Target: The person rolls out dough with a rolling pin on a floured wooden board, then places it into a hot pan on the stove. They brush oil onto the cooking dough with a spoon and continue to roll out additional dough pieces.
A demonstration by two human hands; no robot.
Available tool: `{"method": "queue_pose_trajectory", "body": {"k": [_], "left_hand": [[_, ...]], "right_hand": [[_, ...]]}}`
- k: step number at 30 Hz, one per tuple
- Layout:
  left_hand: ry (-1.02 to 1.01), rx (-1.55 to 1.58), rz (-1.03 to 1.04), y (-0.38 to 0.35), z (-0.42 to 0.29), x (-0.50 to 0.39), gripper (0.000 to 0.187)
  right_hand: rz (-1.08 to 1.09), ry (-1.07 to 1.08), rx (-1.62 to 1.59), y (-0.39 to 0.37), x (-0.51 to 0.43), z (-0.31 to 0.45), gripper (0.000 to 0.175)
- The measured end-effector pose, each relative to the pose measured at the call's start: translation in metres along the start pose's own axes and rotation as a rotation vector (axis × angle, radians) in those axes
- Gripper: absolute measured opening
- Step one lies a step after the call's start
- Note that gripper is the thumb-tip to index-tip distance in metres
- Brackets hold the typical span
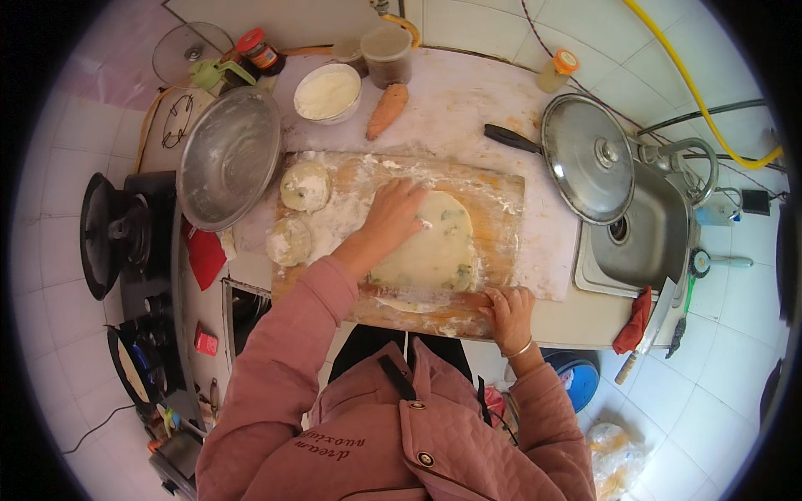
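A flattened round of dough with green flecks (pixel 438 250) lies on the floured wooden board (pixel 501 219). My left hand (pixel 398 210) is over the dough's far left part, thumb and fingers apart, with a white smear by the thumb tip. My right hand (pixel 510 313) grips the right end of a wooden rolling pin (pixel 451 300). The pin rests across the near part of the dough, whose edge shows on my side of it. Two floured dough pieces, one farther away (pixel 305 186) and one nearer (pixel 289 242), sit at the board's left.
Left of the board, a large metal basin (pixel 229 160) is tilted. Behind stand a bowl of flour (pixel 328 92), a sweet potato (pixel 387 111) and a plastic tub (pixel 386 57). A lidded pan (pixel 588 158) overlaps the sink (pixel 651 232). A long knife (pixel 651 325) juts past the counter's front edge.
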State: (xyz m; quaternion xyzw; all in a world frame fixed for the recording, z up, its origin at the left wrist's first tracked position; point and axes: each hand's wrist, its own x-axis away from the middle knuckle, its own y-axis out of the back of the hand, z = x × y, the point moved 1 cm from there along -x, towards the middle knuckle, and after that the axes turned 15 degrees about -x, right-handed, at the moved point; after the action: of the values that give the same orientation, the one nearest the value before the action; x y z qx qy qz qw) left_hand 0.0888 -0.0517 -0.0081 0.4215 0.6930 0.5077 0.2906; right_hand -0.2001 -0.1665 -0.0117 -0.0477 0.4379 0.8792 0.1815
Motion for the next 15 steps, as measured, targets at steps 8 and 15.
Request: {"method": "queue_pose_trajectory", "body": {"k": [8,15], "left_hand": [[-0.183,-0.112,0.255,0.014,0.004,-0.040,0.040],[0.299,0.136,0.278,0.011,0.043,-0.002,0.038]], "right_hand": [[-0.050,-0.050,-0.058,0.012,0.024,-0.004,0.036],[-0.099,-0.172,-0.059,0.010,0.026,-0.007,0.038]]}}
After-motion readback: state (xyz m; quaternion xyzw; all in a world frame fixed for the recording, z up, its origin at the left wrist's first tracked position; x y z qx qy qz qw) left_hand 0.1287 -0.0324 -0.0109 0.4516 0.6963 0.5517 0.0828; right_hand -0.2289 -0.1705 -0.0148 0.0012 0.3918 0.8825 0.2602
